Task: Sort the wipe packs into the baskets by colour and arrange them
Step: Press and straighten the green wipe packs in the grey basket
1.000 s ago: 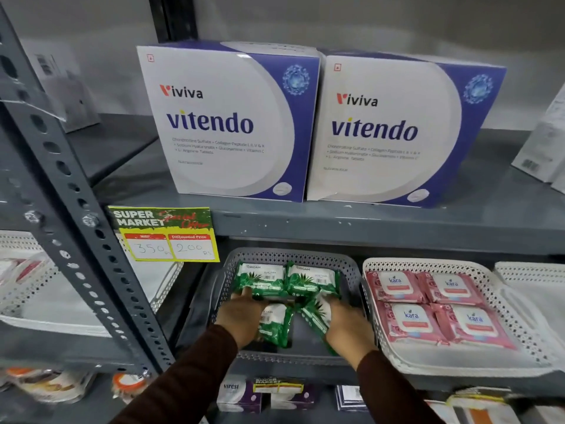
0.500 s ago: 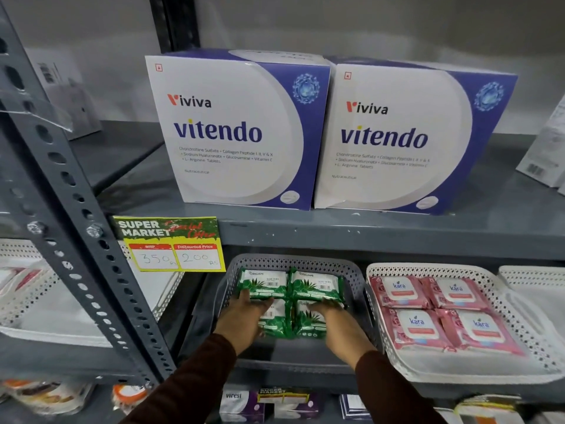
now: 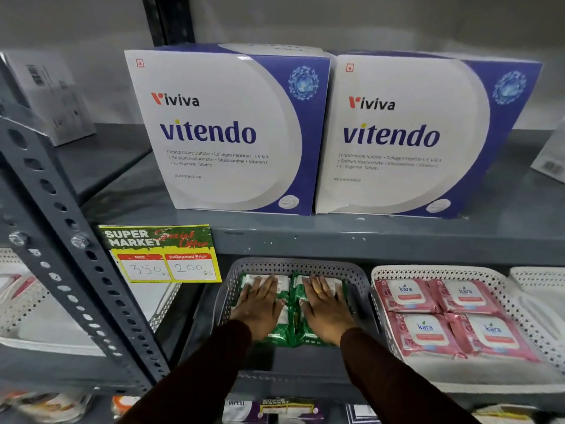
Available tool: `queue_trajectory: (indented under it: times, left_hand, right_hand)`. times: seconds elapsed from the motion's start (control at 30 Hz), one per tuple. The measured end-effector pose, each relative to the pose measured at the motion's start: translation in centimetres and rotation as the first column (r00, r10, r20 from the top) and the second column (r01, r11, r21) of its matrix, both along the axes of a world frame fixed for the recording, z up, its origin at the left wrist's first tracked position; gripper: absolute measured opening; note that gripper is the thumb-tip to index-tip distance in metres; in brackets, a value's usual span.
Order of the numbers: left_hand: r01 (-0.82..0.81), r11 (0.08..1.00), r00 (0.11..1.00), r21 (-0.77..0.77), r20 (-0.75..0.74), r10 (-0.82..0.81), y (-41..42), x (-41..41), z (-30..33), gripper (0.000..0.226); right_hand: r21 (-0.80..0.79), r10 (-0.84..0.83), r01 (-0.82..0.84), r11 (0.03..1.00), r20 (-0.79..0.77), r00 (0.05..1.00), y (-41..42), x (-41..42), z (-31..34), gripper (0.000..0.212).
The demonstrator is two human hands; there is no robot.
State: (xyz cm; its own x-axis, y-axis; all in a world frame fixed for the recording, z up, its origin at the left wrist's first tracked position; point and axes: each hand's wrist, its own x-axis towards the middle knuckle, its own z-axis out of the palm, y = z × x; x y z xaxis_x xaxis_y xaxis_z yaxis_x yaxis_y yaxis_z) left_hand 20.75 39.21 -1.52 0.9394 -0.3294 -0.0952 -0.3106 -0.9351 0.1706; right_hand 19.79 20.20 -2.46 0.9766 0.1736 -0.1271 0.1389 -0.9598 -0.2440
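Note:
Several green wipe packs (image 3: 294, 304) lie in a tight two-by-two block inside the grey perforated basket (image 3: 295, 264) on the middle shelf. My left hand (image 3: 260, 304) rests flat, fingers spread, on the left pair of packs. My right hand (image 3: 325, 307) lies flat the same way on the right pair. Both palms hide most of the packs. To the right, several pink wipe packs (image 3: 455, 316) lie flat in two rows in a white perforated basket (image 3: 519, 384).
Two large white and blue Vitendo boxes (image 3: 226, 130) stand on the shelf above. A yellow price tag (image 3: 162, 255) hangs from that shelf edge. A slotted grey upright (image 3: 67, 255) crosses the left. Another white basket (image 3: 538, 276) sits far right, one more (image 3: 18, 304) far left.
Both hands slid forward from the near packs and now lie flat on top of the green block. The loose, tilted near packs have been pushed square against the far pair.

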Motion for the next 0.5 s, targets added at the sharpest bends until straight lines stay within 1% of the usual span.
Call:
queue_trajectory:
  times: [0.03, 0.13, 0.3, 0.5]
  left_hand:
    - [-0.001, 1.000, 1.000, 0.002, -0.022, 0.001, 0.0, -0.1, -0.5, 0.061]
    - [0.000, 1.000, 1.000, -0.003, -0.017, 0.000, 0.2, -0.2, -1.3, 0.058]
    - [-0.017, 0.999, 0.999, -0.030, 0.032, 0.018, -0.2, 0.3, -1.7, 0.054]
    - [0.006, 0.998, 0.998, -0.055, 0.059, -0.003, 0.3, 0.5, -1.9, 0.052]
  right_hand:
    - [-0.013, 0.005, -0.005, 1.000, -0.001, 1.000, 0.0, 0.1, -0.4, 0.064]
    - [-0.020, 0.022, -0.022, 1.000, 0.007, 1.000, -0.1, 0.2, -1.3, 0.065]
    - [-0.002, 0.001, -0.001, 1.000, 0.037, 0.999, 0.0, 0.7, -1.8, 0.063]
    - [0.014, 0.013, -0.013, 1.000, 0.022, 1.000, 0.1, 0.5, -1.6, 0.063]
